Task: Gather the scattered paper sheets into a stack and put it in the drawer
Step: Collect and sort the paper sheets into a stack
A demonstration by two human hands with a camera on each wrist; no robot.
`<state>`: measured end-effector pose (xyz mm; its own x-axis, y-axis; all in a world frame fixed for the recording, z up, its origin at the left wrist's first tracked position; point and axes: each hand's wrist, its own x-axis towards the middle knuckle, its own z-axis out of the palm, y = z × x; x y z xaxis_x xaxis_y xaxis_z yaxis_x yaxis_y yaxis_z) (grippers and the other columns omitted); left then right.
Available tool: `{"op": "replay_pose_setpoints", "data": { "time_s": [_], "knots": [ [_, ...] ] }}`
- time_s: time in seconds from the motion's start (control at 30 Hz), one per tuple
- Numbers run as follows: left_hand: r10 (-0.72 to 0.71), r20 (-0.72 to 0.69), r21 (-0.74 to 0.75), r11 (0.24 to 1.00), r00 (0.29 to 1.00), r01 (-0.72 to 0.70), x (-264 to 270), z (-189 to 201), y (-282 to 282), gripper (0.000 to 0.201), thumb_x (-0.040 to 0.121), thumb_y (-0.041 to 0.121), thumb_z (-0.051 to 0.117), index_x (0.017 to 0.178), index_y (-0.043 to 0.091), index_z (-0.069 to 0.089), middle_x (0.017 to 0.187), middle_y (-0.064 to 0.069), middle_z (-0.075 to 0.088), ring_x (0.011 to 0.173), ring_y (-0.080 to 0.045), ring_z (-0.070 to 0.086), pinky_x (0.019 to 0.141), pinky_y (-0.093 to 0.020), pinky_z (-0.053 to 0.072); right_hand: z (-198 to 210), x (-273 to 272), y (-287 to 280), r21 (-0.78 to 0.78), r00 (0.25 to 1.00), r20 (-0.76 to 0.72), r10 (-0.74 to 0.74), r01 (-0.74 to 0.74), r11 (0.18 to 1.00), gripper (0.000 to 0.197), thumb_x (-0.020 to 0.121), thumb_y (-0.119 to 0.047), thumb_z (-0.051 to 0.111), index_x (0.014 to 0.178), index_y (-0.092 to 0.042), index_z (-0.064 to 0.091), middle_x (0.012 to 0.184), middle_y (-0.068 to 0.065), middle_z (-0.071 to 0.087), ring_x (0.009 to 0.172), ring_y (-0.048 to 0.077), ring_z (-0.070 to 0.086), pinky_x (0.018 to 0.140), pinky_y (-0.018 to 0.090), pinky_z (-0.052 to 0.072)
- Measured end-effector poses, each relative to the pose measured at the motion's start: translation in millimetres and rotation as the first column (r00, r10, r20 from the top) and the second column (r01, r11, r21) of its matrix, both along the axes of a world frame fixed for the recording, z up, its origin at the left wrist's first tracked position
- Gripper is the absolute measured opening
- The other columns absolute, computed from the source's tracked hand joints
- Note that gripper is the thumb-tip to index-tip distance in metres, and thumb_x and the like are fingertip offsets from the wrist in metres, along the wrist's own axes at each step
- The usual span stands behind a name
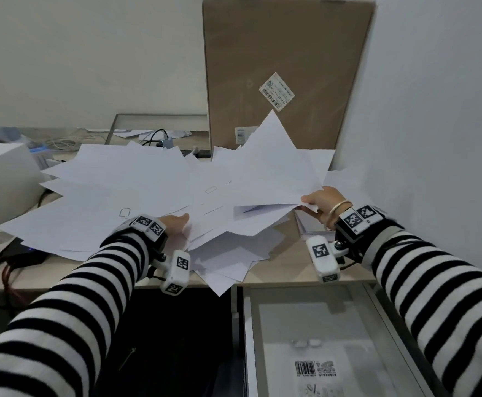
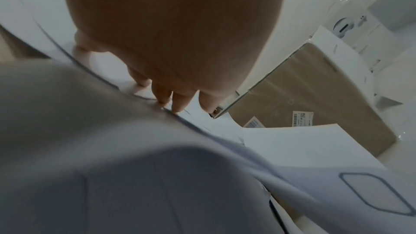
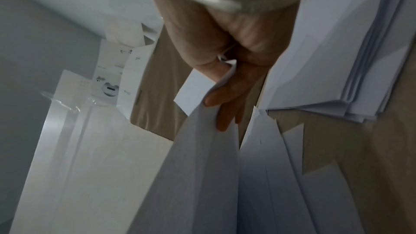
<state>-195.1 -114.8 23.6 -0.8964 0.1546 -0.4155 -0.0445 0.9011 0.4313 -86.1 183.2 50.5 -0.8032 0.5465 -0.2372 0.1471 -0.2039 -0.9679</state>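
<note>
Many white paper sheets (image 1: 153,190) lie fanned in a loose, untidy pile across the wooden desk (image 1: 285,270). My left hand (image 1: 176,224) holds the pile's near edge, thumb on top; in the left wrist view its fingers (image 2: 175,102) lie against the sheets (image 2: 303,149). At the pile's right end my right hand (image 1: 317,202) pinches several lifted sheets (image 3: 202,175) between thumb and fingers (image 3: 225,113). A small neat stack (image 1: 310,227) lies under that hand. The drawer (image 1: 248,325) stands open below the desk's right end, with a barcoded wrapped pack inside.
A tall cardboard box (image 1: 285,67) leans on the wall behind the pile. A white box (image 1: 2,179) stands at the left, with cables (image 1: 10,270) and a black device (image 1: 25,253) in front of it. A wall (image 1: 434,110) closes off the right side.
</note>
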Motion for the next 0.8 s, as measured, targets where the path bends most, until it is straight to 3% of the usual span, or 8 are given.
{"op": "replay_pose_setpoints", "data": {
  "time_s": [0.07,0.17,0.4,0.5,0.57,0.63,0.7,0.8],
  "knots": [
    [-0.032,0.013,-0.05,0.998,0.999,0.032,-2,0,1,0.06,0.104,0.041,0.015,0.145,0.001,0.033,0.153,-0.016,0.031,0.141,-0.028,0.03,0.112,-0.031,0.022,4,2,7,0.004,0.999,-0.005,-0.035,0.035,0.999,0.04,0.087,0.012,0.05,0.126,0.012,0.046,0.127,0.024,0.055,0.086,0.028,0.061,0.071,0.027,0.059],
    [-0.038,0.016,-0.075,0.996,0.999,0.039,0,0,2,0.06,0.104,0.041,0.015,0.145,0.001,0.032,0.153,-0.016,0.03,0.141,-0.028,0.03,0.112,-0.03,0.022,12,10,18,-0.027,0.996,-0.061,-0.069,0.068,0.997,0.04,0.086,0.015,0.048,0.126,0.008,0.047,0.13,0.024,0.052,0.076,0.022,0.059,0.053,0.02,0.056],
    [0.033,-0.013,0.064,0.997,0.999,-0.032,-1,0,3,0.056,0.104,0.038,0.022,0.139,-0.001,0.041,0.148,-0.018,0.038,0.135,-0.031,0.037,0.106,-0.033,0.028,14,32,43,-0.157,0.971,-0.125,-0.204,0.183,0.97,0.048,0.089,0.011,0.047,0.137,0.007,0.038,0.095,0.009,0.053,0.082,0.021,0.058,0.052,0.016,0.052],
    [0.08,-0.03,0.156,0.985,0.996,-0.075,3,5,10,0.055,0.104,0.036,0.028,0.14,-0.004,0.039,0.148,-0.02,0.038,0.136,-0.032,0.035,0.108,-0.033,0.027,13,40,49,-0.197,0.965,-0.138,-0.224,0.195,0.961,0.024,0.09,0.006,0.054,0.114,0.01,0.055,0.089,0.012,0.059,0.097,0.029,0.06,0.067,0.021,0.056],
    [0.083,-0.026,0.213,0.974,0.996,-0.075,2,4,18,0.054,0.101,0.037,0.038,0.135,-0.004,0.045,0.143,-0.02,0.044,0.133,-0.034,0.04,0.108,-0.036,0.03,13,47,47,-0.18,0.962,-0.148,-0.231,0.203,0.962,0.013,0.087,0.011,0.054,0.098,0.005,0.056,0.084,0.011,0.058,0.079,0.023,0.058,0.056,0.023,0.058],
    [0.106,-0.009,0.256,0.961,0.994,-0.1,5,3,27,0.042,0.097,0.037,0.046,0.113,0.0,0.059,0.112,-0.019,0.061,0.108,-0.032,0.058,0.089,-0.036,0.044,9,51,47,-0.173,0.967,-0.119,-0.225,0.203,0.964,0.019,0.087,0.012,0.052,0.099,-0.002,0.051,0.086,0.009,0.054,0.072,0.018,0.055,0.048,0.02,0.055],
    [0.136,0.052,0.26,0.954,0.989,-0.145,15,7,36,0.04,0.097,0.04,0.045,0.084,0.004,0.057,0.077,-0.01,0.059,0.068,-0.022,0.057,0.058,-0.025,0.038,8,57,43,-0.142,0.976,-0.101,-0.195,0.18,0.973,0.016,0.088,0.012,0.051,0.089,-0.004,0.05,0.087,0.008,0.05,0.07,0.017,0.052,0.046,0.017,0.052],
    [0.08,0.207,0.236,0.963,0.975,-0.129,34,8,47,0.063,0.096,0.055,0.035,0.074,0.001,0.057,0.068,-0.01,0.057,0.052,-0.016,0.044,0.041,-0.016,0.026,5,68,44,-0.138,0.974,-0.109,-0.199,0.184,0.973,0.017,0.087,0.013,0.053,0.08,-0.002,0.052,0.088,0.007,0.05,0.079,0.021,0.052,0.047,0.021,0.055]
  ]
}}
